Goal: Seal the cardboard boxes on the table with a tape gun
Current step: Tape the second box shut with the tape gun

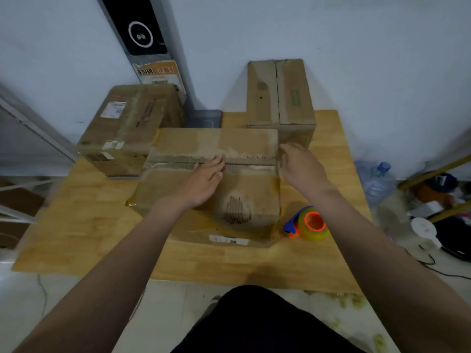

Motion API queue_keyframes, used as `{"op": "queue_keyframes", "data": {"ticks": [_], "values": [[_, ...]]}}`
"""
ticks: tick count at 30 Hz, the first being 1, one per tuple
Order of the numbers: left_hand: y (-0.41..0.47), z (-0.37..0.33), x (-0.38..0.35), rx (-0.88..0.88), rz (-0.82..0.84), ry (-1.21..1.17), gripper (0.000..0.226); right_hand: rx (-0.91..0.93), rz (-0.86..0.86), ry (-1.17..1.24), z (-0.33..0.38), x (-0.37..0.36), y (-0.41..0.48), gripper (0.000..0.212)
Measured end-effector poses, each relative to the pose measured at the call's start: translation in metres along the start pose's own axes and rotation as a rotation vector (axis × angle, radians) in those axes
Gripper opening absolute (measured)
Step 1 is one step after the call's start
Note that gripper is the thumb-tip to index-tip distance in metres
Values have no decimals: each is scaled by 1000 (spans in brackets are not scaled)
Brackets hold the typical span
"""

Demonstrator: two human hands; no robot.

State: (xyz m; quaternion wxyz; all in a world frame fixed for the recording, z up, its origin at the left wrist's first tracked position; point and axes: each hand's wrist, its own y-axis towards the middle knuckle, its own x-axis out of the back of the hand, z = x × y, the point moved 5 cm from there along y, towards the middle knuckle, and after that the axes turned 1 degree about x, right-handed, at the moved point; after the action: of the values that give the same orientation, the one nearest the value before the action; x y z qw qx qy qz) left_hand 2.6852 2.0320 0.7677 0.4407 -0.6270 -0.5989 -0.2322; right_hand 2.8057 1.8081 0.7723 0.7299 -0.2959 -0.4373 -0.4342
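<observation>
A worn cardboard box stands in the middle of the wooden table, its two top flaps meeting along a ragged seam. My left hand lies flat on the near flap with its fingertips at the seam. My right hand rests open at the box's right top edge, holding nothing. The tape gun, blue and orange with a yellow-green tape roll, lies on the table just right of the box. Two more cardboard boxes stand behind: one at back left, one at back right.
A white wall runs behind the table, with a dark panel leaning on it. A water bottle and clutter with cables lie on the floor to the right. My dark-clothed lap is at the table's near edge.
</observation>
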Motion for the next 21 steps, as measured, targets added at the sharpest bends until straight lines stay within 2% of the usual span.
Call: {"op": "queue_keyframes", "data": {"ticks": [3,8,13,21], "values": [[-6,25,15,12,12,59,51,139,85,-85,45,-18,-4,45],[-18,66,36,21,17,180,52,230,129,-230,109,-46,-20,53],[-20,71,32,-35,47,331,55,278,272,-162,158,-78,-21,56],[-21,72,28,29,103,364,64,222,261,-198,148,-86,-23,58]]}}
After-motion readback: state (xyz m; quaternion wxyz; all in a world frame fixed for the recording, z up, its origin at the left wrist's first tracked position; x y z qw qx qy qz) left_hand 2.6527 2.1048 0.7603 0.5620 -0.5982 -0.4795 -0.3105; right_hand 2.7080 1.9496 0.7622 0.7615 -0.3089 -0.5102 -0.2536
